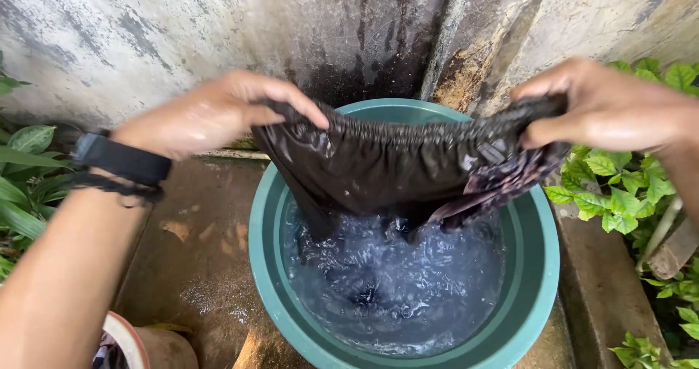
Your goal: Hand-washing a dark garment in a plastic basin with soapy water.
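A wet, dark brown garment with a gathered elastic waistband (397,161) hangs stretched between two bare hands, directly above a round green plastic basin (542,267). The waistband runs almost level across the far half of the basin, and the cloth's lower part trails down into the churned, foamy water (397,285) inside. A patterned lighter panel of the garment droops on the right side, just inside the basin's rim.

The left hand (211,114) is closed over the waistband's left end, fingers curled across the top edge and thumb beneath. A black band with a thin dark bracelet (120,161) sits on that wrist. The right hand (608,107) pinches the right end of the waistband in a tight grip, knuckles upward.

The basin stands on a wet, stained concrete floor (193,260), with bare floor open to its left. A weathered, streaked grey wall (145,27) rises close behind the basin's far rim, leaving little room there. Broad green leaves (22,172) crowd the left edge, and a leafy green bush (626,187) presses near the right rim beside a raised concrete kerb (604,289). The rim of a white bowl with a red edge (127,336) shows at the lower left, under the left forearm.
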